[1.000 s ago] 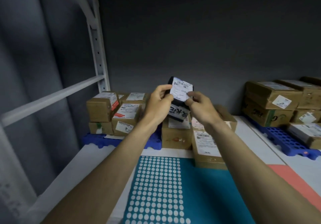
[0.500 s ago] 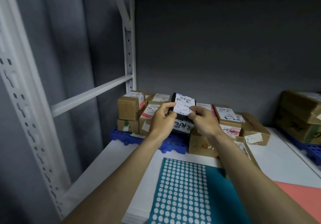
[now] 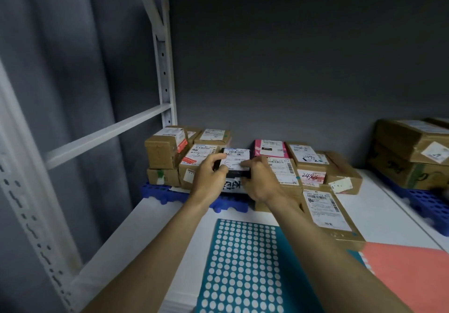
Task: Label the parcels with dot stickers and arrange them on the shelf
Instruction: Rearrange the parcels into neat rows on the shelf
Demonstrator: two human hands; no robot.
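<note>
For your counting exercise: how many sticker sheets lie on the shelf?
2. The teal sticker sheet lies front and centre beneath the arms; the salmon sticker sheet lies at its right, cut off by the frame. More may be out of view.

**A parcel storeroom on metal racking**

This is a storage or sorting room for deliveries. White steel shelving (image 3: 167,74) with perforated uprights stands against a plain grey wall (image 3: 279,64). Taped cardboard parcels (image 3: 323,167) bearing barcoded shipping labels, some with handwritten numbers, sit stacked on blue plastic pallets (image 3: 167,191) on the white shelf board (image 3: 145,227). Teal (image 3: 243,264) and coral (image 3: 413,271) sticker sheets lie in front.
</note>
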